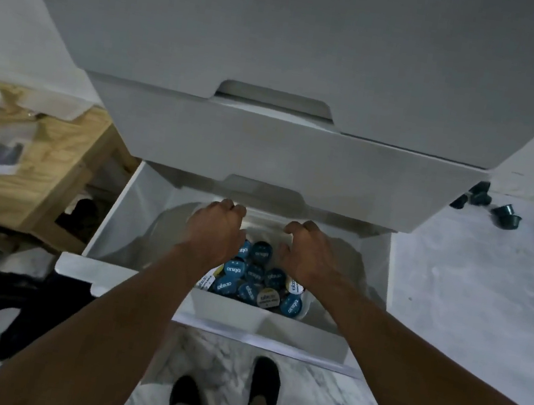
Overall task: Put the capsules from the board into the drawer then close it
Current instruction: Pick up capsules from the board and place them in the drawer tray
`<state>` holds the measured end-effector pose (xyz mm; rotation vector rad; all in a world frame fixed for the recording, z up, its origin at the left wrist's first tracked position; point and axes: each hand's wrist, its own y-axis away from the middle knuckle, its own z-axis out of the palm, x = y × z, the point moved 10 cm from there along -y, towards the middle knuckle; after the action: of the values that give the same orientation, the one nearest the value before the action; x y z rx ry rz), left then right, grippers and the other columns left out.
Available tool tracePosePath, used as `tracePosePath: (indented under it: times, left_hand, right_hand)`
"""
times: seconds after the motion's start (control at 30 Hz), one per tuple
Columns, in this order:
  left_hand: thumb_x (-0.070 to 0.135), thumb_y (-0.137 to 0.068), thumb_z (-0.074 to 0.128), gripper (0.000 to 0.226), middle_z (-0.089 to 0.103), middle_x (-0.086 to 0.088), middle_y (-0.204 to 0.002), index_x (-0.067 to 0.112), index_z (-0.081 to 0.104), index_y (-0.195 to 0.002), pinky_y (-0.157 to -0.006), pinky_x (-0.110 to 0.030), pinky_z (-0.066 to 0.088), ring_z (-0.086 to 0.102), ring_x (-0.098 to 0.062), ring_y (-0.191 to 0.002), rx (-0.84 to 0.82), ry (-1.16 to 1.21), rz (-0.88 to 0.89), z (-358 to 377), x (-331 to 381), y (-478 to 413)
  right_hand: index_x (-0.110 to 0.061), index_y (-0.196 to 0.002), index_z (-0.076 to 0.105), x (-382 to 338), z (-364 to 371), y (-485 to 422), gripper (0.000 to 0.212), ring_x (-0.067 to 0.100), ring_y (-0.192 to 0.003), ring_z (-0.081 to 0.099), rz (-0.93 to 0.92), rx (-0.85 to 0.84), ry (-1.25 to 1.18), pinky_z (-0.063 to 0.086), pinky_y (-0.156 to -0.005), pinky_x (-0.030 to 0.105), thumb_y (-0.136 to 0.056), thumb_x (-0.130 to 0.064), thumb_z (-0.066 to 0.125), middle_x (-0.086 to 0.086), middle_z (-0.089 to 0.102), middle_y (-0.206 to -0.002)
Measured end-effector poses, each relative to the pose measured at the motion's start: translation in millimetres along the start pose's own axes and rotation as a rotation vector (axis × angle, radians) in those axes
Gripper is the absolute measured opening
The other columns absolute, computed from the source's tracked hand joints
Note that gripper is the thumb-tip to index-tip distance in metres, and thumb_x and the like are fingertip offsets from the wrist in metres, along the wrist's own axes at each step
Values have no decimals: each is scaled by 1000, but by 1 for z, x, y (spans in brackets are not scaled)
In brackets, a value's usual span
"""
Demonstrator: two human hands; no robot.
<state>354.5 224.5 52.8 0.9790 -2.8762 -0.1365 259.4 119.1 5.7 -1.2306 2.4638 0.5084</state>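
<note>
left hand [213, 229] curled, contents unclear | right hand [306, 253] loosely clawed, empty | coffee capsules [254, 276] in drawer [291, 331]; strays [506, 215] at 2 o'clock | likely light, dentable: pinch rims

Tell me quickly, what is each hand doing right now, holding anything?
Left hand: fingers curled, palm hidden, cannot tell whether it holds anything.
Right hand: loosely curled over the drawer, nothing visible in it, open.
</note>
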Motion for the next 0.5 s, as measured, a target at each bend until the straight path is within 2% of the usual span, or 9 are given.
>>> tracePosePath:
  times: [0.1,0.27,0.5]
  left_hand:
    - [32,-97,43,38,55,-6,-127,14,46,-130,-86,-34,45,54,-24,-113,51,-24,-29,-13,8,21]
    - [29,-96,42,36,55,-8,-125,13,48,-128,-87,-36,44,51,-26,-113,75,-16,-3,-19,22,52]
    - [30,-93,47,36,57,-11,-120,10,53,-122,-85,-38,46,54,-29,-109,279,57,169,-56,88,93]
  right_hand:
    - [-11,-125,54,-3,-5,11,38,30,-114,50,-20,-4,38,44,-95,38,-90,-25,54,13,53,-123]
    - [-9,-125,53,-11,-33,48,36,30,-115,50,-60,92,108,44,-98,39,-93,-23,50,15,55,-125]
    - [-7,-119,57,12,-95,131,33,32,-110,52,24,316,139,48,-90,40,-90,-20,50,15,57,-120]
